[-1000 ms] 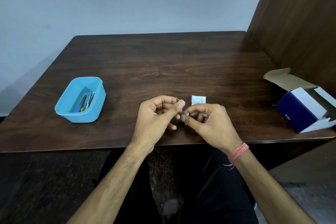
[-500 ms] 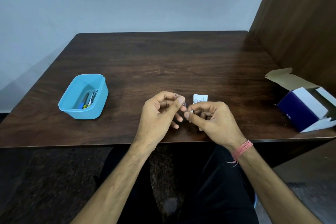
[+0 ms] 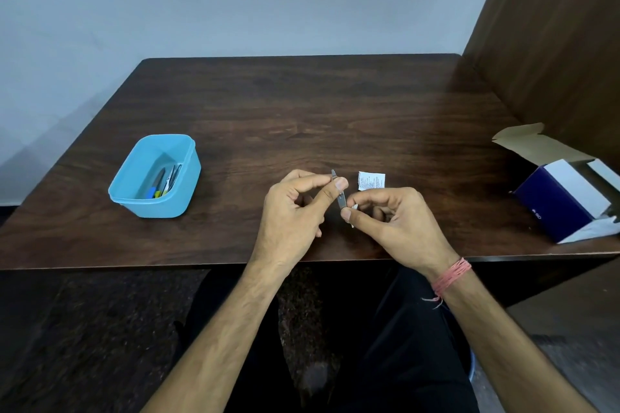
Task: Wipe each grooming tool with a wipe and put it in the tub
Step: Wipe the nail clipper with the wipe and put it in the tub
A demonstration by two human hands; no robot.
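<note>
A small slim metal grooming tool [image 3: 339,195] is pinched between thumb and fingers of my left hand [image 3: 295,211] over the table's front edge. My right hand [image 3: 392,221] pinches a small white wipe [image 3: 353,208] against the tool's lower end. The two hands meet near the middle of the table. The blue plastic tub [image 3: 183,157] sits at the left and holds several tools, among them ones with blue and yellow handles. A white printed wipe sachet [image 3: 371,180] lies flat just beyond my right hand.
An open dark-blue and white cardboard box [image 3: 563,201] sits at the table's right edge, flap up. A brown wooden panel [image 3: 553,43] rises along the right side. The dark wooden table [image 3: 302,111] ends just under my wrists, with my lap below.
My hands have drawn slightly apart, so more of the metal tool shows between them. The right hand with the wipe has slid toward the tool's lower end.
</note>
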